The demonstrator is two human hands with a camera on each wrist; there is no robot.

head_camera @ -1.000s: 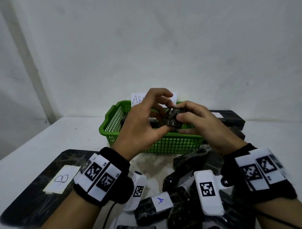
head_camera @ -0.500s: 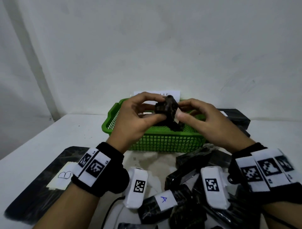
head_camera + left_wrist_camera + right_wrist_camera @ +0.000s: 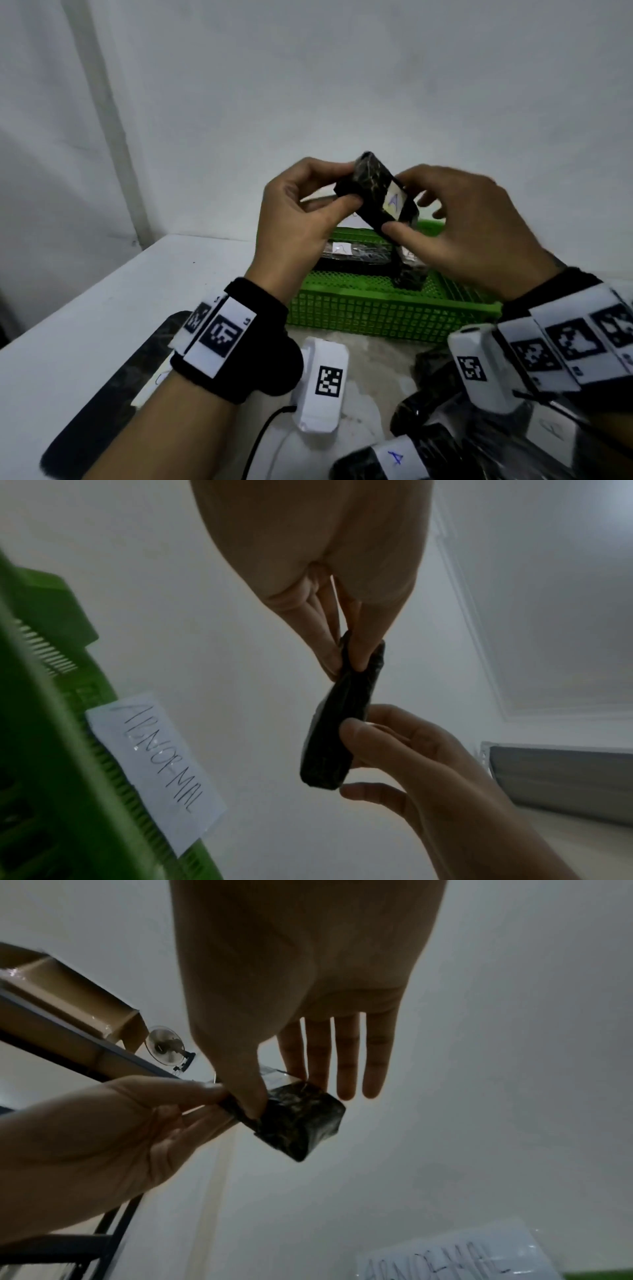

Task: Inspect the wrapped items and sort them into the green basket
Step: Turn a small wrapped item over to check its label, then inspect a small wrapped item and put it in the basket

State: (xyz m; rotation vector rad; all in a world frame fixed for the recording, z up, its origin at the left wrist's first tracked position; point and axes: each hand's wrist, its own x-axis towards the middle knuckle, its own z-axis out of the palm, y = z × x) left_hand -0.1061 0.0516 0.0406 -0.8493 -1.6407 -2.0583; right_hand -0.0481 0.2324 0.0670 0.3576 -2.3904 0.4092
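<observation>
I hold a black wrapped block (image 3: pixel 371 186) with a white "A" label in both hands, raised above the green basket (image 3: pixel 376 308). My left hand (image 3: pixel 346 185) pinches its upper left end between thumb and fingers. My right hand (image 3: pixel 399 209) pinches the lower right end, thumb in front; its other fingers stand straight behind the block. The left wrist view shows the block (image 3: pixel 339 723) edge-on between my left hand (image 3: pixel 349 656) and right hand (image 3: pixel 356 753). In the right wrist view my right thumb presses on the block (image 3: pixel 301 1118). Wrapped blocks (image 3: pixel 356 253) lie in the basket.
A paper sign reading "ABNORMAL" (image 3: pixel 157 764) is stuck on the basket's far wall. Several black wrapped blocks (image 3: pixel 394 459), one marked "A", are piled on the white table near my right wrist. A black sheet (image 3: pixel 102 394) lies at the near left. A wall stands close behind.
Both hands have lifted the block higher above the basket and turned it, so its "A" label now faces me.
</observation>
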